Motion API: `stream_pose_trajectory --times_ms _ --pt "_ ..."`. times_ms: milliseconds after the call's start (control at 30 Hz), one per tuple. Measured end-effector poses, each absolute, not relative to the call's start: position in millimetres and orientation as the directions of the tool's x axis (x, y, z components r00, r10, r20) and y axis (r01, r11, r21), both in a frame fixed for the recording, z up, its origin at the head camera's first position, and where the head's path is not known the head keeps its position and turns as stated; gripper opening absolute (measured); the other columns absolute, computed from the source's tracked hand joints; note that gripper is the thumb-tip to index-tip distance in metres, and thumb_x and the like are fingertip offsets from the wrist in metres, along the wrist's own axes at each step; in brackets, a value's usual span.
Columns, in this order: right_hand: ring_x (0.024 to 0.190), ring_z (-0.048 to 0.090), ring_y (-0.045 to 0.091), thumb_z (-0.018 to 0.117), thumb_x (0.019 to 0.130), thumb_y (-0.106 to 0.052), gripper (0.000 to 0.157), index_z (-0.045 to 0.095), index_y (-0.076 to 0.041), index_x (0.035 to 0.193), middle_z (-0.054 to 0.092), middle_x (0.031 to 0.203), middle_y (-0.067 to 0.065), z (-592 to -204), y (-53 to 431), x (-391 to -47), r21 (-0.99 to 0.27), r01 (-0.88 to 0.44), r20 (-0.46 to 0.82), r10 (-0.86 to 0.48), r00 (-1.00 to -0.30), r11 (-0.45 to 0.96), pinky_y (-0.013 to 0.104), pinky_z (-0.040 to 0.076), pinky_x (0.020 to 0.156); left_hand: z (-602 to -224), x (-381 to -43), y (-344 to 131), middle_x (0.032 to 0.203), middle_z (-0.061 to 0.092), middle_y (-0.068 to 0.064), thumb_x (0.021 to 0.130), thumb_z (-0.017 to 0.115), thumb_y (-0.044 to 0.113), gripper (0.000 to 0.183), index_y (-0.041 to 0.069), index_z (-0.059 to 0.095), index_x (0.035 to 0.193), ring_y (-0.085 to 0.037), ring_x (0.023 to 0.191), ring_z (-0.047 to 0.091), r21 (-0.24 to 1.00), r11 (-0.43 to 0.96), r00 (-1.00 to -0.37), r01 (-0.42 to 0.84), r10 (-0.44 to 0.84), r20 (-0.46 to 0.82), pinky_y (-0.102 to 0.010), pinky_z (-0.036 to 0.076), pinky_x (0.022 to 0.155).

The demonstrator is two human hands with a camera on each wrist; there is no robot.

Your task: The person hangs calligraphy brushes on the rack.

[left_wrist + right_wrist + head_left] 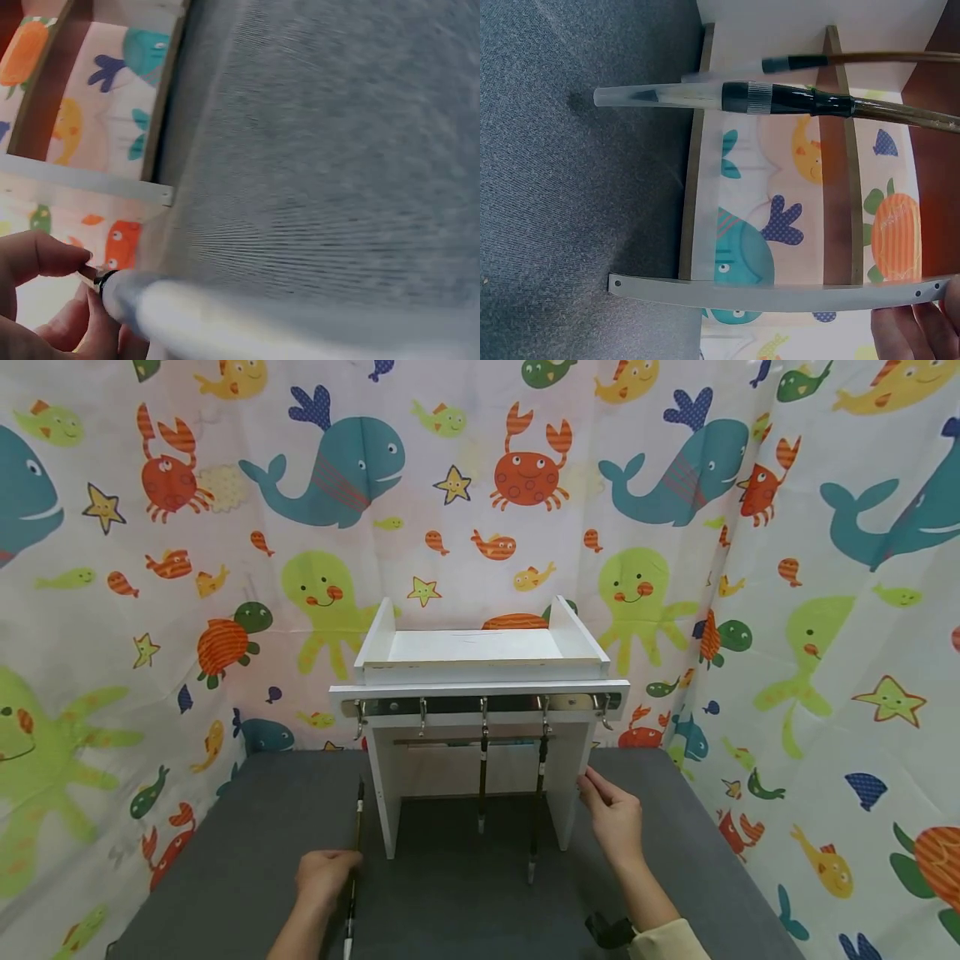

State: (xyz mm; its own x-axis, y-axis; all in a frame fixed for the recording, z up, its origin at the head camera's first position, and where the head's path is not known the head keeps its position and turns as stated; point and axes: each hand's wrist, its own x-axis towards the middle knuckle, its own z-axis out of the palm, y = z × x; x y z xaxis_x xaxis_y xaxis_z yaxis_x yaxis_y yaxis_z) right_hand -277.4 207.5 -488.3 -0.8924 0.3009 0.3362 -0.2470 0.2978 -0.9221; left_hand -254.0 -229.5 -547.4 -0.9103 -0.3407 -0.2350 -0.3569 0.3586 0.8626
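Note:
A white wooden rack (480,673) with a row of metal hooks (484,714) stands on the grey surface. Two calligraphy brushes hang from its hooks: one brush (483,781) near the middle, another brush (538,797) to its right. In the right wrist view the nearer hanging brush (787,99) has a clear cap over its tip. My left hand (324,872) pinches a third brush (352,902), held upright left of the rack; its pale cap (187,311) is blurred in the left wrist view. At the rack's right side panel (780,295), my right hand (615,810) grips the front edge.
Grey cloth (225,860) covers the surface. A curtain (465,552) printed with sea animals hangs behind and at both sides. Close by my right wrist is a small black object (607,931). The rack's top holds an open white tray-like shelf (476,645).

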Motion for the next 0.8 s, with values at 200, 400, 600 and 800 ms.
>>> stream_pose_trajectory --times_ms 200,400,600,800 --pt "0.104 0.073 0.03 0.068 0.098 -0.034 0.041 0.069 -0.01 0.131 0.074 0.118 0.012 -488 206 -277 -0.927 -0.238 0.324 0.304 -0.896 0.289 0.01 0.054 0.075 -536 -251 -232 0.11 0.071 -0.025 0.086 0.074 0.017 0.035 -0.007 0.073 0.11 -0.045 0.108 0.065 0.91 0.255 -0.922 -0.327 -0.296 -0.249 -0.057 0.055 0.089" --pt "0.104 0.073 0.027 0.067 0.098 -0.036 0.042 0.068 -0.011 0.132 0.074 0.119 0.011 -488 206 -277 -0.93 -0.226 0.313 0.303 -0.9 0.289 0.01 0.053 0.077 -516 -248 -227 0.085 0.077 -0.01 0.087 0.076 0.005 0.039 -0.014 0.064 0.119 -0.021 0.076 0.076 0.966 0.06 -0.931 -0.253 -0.288 -0.226 -0.04 0.063 0.072" --pt "0.104 0.073 0.028 0.067 0.098 -0.035 0.042 0.068 -0.01 0.132 0.074 0.118 0.013 -489 208 -277 -0.931 -0.233 0.316 0.304 -0.898 0.28 0.009 0.053 0.078 -504 -246 -225 0.088 0.077 -0.01 0.09 0.076 0.01 0.035 -0.009 0.065 0.118 -0.018 0.079 0.075 0.97 0.048 -0.931 -0.237 -0.296 -0.213 -0.037 0.063 0.073" --pt "0.105 0.072 0.031 0.068 0.098 -0.036 0.041 0.069 -0.011 0.131 0.074 0.118 0.013 -488 208 -277 -0.93 -0.242 0.324 0.301 -0.897 0.278 0.01 0.054 0.077 -492 -239 -221 0.096 0.078 -0.012 0.091 0.076 0.011 0.033 -0.005 0.067 0.118 -0.017 0.083 0.075 0.982 0.088 -0.93 -0.167 -0.344 -0.128 -0.04 0.063 0.078"
